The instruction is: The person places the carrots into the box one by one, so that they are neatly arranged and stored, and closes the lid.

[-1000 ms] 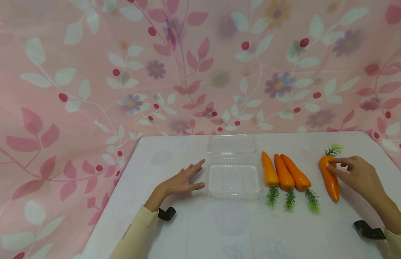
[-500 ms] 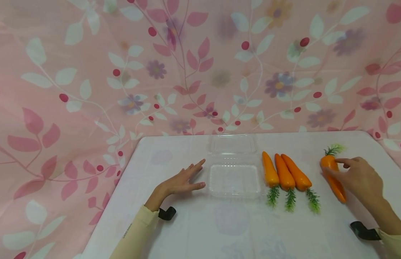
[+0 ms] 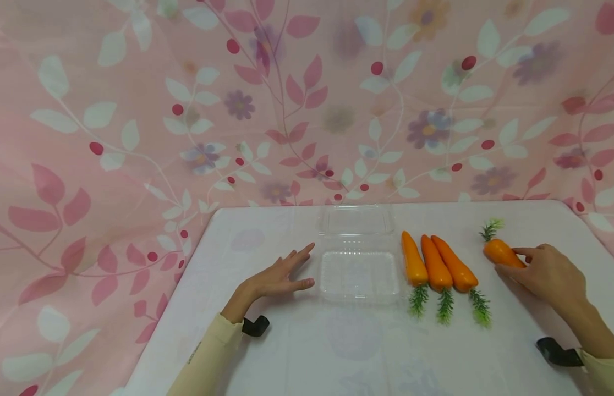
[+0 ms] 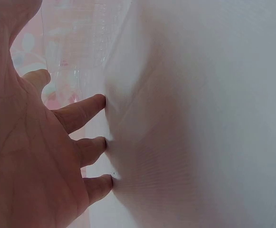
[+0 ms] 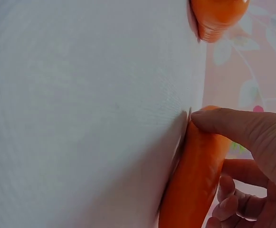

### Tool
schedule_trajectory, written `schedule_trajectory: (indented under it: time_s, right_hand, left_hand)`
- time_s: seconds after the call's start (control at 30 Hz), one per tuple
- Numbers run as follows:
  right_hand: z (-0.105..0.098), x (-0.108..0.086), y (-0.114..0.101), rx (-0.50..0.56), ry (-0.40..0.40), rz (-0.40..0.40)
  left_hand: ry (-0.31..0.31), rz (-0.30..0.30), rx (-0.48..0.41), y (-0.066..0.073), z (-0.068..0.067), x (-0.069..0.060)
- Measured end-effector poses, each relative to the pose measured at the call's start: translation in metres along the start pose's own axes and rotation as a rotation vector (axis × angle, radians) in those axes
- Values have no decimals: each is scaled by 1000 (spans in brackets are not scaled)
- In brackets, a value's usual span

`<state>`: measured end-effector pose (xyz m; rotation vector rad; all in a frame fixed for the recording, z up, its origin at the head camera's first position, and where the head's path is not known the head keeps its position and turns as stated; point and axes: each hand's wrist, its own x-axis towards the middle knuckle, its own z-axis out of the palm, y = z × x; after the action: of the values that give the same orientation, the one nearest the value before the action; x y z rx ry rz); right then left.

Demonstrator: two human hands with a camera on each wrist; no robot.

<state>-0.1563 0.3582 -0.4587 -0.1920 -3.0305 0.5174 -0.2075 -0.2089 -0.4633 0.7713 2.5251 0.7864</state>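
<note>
My right hand (image 3: 552,275) pinches an orange carrot (image 3: 502,253) between thumb and fingers at the right of the table; its green top points up and left, and the hand hides its lower end. In the right wrist view the thumb lies across the carrot (image 5: 195,175), close to the cloth. My left hand (image 3: 277,278) rests with fingers spread, fingertips on the cloth, just left of a clear plastic clamshell box (image 3: 358,275) whose lid is folded back. In the left wrist view the fingers of the left hand (image 4: 38,137) hold nothing.
Several carrots (image 3: 437,264) lie side by side right of the box, green tops toward the person. A white cloth covers the table (image 3: 356,352). Behind it hangs a pink floral curtain (image 3: 307,110). Each wrist bears a black camera mount (image 3: 256,326).
My right hand has taken a pinch on the single carrot and turned it, its leafy top swinging left and its tip going under the hand. The left hand stays put.
</note>
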Motion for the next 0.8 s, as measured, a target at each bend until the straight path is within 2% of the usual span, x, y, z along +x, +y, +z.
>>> schedule_trajectory:
  time_s: [0.23, 0.8]
  right_hand:
    - [-4, 7, 9, 43, -80, -6]
    - [-12, 13, 12, 67, -115, -51]
  left_hand:
    - [-1, -3, 4, 1, 0, 2]
    - [9, -10, 1, 2, 0, -1]
